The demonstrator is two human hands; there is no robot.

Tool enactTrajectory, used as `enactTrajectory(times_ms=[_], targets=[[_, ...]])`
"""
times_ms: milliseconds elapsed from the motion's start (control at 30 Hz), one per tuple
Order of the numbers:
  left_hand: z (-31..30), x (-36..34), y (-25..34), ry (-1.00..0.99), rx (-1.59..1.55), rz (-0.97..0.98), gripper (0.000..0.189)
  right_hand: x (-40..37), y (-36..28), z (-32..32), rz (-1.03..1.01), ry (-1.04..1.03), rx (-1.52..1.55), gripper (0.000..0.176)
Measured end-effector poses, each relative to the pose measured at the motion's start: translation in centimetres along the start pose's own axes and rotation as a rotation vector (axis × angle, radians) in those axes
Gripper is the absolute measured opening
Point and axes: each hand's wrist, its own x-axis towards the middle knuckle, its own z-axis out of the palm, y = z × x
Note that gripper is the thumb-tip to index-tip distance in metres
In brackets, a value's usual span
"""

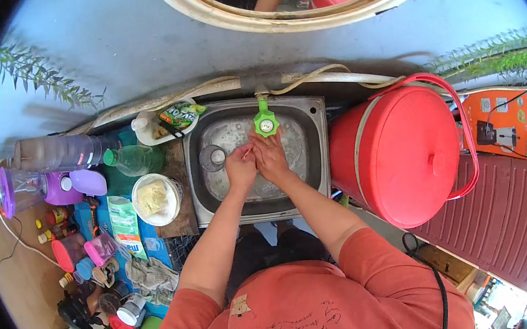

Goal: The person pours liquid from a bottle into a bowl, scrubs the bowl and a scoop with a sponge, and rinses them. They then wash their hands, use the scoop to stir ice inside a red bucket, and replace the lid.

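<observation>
Both my hands are together over the metal sink [198, 200], just below the green tap [265, 124]. My left hand [241, 167] has its fingers curled in, and whatever may be inside them is hidden. Against its side lies my right hand [271, 158], palm down, fingers stretched out towards the tap. A clear drinking glass [213, 158] stands in the basin just left of my left hand. Water and suds seem to wet the basin floor.
Left of the sink are a white tub [171, 206] with a pale block, a green-capped bottle [138, 160], a dish [193, 122] with a packet, and a cloth [151, 279]. A big red lidded bucket [397, 157] stands at the right. Above hangs a mirror [325, 18].
</observation>
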Motion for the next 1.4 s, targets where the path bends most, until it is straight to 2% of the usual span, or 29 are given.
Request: enactTrajectory(times_ms=[33, 67, 100, 133, 167, 233, 267, 300, 333, 367, 433, 467, 533, 567, 633, 733, 867, 933, 1033, 1100, 1167, 1233, 1300, 1367, 1400], targets=[[-0.2, 0.4, -0.1, -0.003, 0.007, -0.001, 0.02, 0.2, 0.5, 0.4, -0.026, -0.029, 0.063, 0.048], [-0.5, 0.7, 0.2, -0.007, -0.121, -0.073, 0.02, 0.5, 0.8, -0.2, -0.02, -0.024, 0.069, 0.048], [-0.8, 0.8, 0.7, -0.01, -0.249, -0.147, 0.02, 0.8, 0.9, -1.6, -0.119, -0.071, 0.163, 0.048], [-0.9, 0.8, 1.3, -0.014, -0.241, -0.146, 0.02, 1.1, 0.9, -2.8, -0.22, -0.116, 0.256, 0.05], [-1.0, 0.8, 2.3, -0.014, -0.302, -0.204, 0.019, 1.5, 0.7, -3.8, -0.216, -0.108, 0.259, 0.05], [-0.7, 0.8, 3.2, -0.021, -0.357, -0.26, 0.018, 1.9, 0.4, -5.2, -0.248, -0.313, 0.079, 0.051], [-0.4, 0.8, 3.4, -0.078, -0.277, -0.265, 0.021, 1.9, 0.7, -4.8, -0.243, -0.307, 0.078, 0.051], [-0.1, 1.0, 3.4, -0.132, -0.198, -0.269, 0.024, 1.8, 1.2, -3.7, -0.131, -0.392, 0.097, 0.049], [0.4, 1.1, 3.4, -0.134, -0.198, -0.266, 0.024, 1.7, 1.9, -2.6, -0.021, -0.479, 0.117, 0.047], [0.9, 1.3, 2.9, -0.101, -0.195, -0.22, 0.02, 1.3, 2.3, -1.9, -0.024, -0.478, 0.116, 0.047], [1.8, 2.2, 1.8, -0.059, -0.198, -0.175, 0.017, -0.4, 2.6, -0.5, 0.347, -0.248, 0.351, 0.043], [2.3, 2.8, 1.2, -0.089, -0.199, -0.211, 0.022, -1.0, 2.9, 0.2, 0.343, -0.255, 0.349, 0.043], [3.5, 3.9, 0.4, -0.119, -0.209, -0.245, 0.028, -1.9, 3.4, 0.9, 0.592, -0.046, 0.353, 0.038], [4.2, 4.3, 0.1, -0.133, -0.301, -0.28, 0.029, -2.3, 3.1, 0.5, 0.588, -0.049, 0.345, 0.038], [5.5, 5.4, -0.4, -0.15, -0.404, -0.315, 0.03, -3.0, 2.2, -0.5, 0.714, 0.211, 0.476, 0.03], [7.6, 6.9, -1.8, -0.182, -0.59, -0.34, 0.032, -4.2, 3.5, -0.1, 0.794, 0.259, 0.485, 0.022], [8.6, 7.6, -2.1, -0.199, -0.825, -0.391, 0.042, -5.1, 4.7, 1.8, 0.741, 0.276, 0.578, 0.018], [8.5, 7.7, -1.0, -0.2, -0.9, -0.412, 0.046, -5.0, 4.7, 2.5, 0.753, 0.259, 0.835, 0.01], [8.2, 8.3, -1.1, -0.265, -1.016, -0.444, 0.048, -4.7, 4.9, 3.4, 0.803, 0.193, 0.963, 0.015], [7.6, 8.1, -0.3, -0.31, -1.094, -0.447, 0.046, -4.0, 3.3, 2.2, 0.802, 0.18, 0.943, 0.016], [6.4, 7.2, 0.7, -0.303, -1.021, -0.428, 0.045, -2.6, 2.4, 2.1, 0.795, 0.163, 0.924, 0.016], [5.4, 5.6, 2.3, -0.299, -0.947, -0.408, 0.045, -1.7, 3.4, 4.0, 0.866, 0.234, 1.013, 0.017], [4.0, 3.7, 4.0, -0.172, -0.941, -0.364, 0.037, -0.4, 2.8, 3.4, 0.877, 0.212, 1.033, 0.016], [2.3, 1.8, 4.9, -0.202, -0.855, -0.325, 0.032, 1.1, 2.1, 2.7, 0.891, 0.186, 1.058, 0.015], [1.6, 1.0, 4.7, -0.232, -0.776, -0.291, 0.027, 1.8, 2.1, 2.4, 0.828, 0.116, 1.036, 0.013]])
